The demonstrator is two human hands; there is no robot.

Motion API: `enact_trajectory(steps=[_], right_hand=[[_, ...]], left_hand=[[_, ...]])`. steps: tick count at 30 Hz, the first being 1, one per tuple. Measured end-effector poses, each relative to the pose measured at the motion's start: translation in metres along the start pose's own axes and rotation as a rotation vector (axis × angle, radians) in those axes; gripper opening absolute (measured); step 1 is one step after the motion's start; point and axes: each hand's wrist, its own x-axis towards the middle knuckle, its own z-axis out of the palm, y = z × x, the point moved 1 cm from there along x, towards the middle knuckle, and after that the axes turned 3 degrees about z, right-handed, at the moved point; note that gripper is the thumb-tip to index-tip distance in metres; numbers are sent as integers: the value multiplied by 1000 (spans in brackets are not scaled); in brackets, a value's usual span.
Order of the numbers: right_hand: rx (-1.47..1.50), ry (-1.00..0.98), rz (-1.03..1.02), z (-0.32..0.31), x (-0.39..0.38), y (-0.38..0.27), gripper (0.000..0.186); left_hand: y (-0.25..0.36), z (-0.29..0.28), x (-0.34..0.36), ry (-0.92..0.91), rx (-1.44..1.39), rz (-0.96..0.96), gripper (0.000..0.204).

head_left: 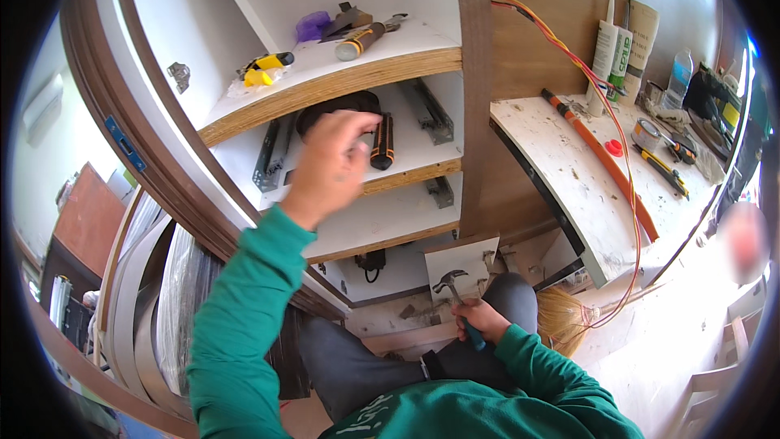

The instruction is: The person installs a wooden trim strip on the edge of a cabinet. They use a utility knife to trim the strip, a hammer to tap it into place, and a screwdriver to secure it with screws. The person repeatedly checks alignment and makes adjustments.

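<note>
My left hand (333, 164) is raised in front of a cabinet's middle shelf. Its fingers are bent and apart, slightly blurred, with nothing seen in them. Just right of them, a black and orange tool handle (383, 143) lies on that shelf. Behind the hand is a dark rounded object (341, 106), partly hidden. My right hand (485, 319) rests low by my knee, closed round a claw hammer (450, 280). The hammer's metal head points up, and its teal grip end shows below my fist.
The upper shelf (325, 73) bears a yellow and black tool, an orange-ended handle and a purple bundle. Metal drawer runners (431, 118) line the cabinet sides. At right, a white worktop (561, 134) holds sealant tubes, a bottle and an orange bar. Loose wires (605, 85) hang across it, near a broom (561, 321).
</note>
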Motion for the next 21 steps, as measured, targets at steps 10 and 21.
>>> enact_trajectory(steps=[10,21], right_hand=[[26,17,-30,-14,-10,2,22],[9,-13,-47,-23,-8,-4,21]], left_hand=[[36,177,84,85,-888,-502,96],[75,221,30,101,-611,-608,103]])
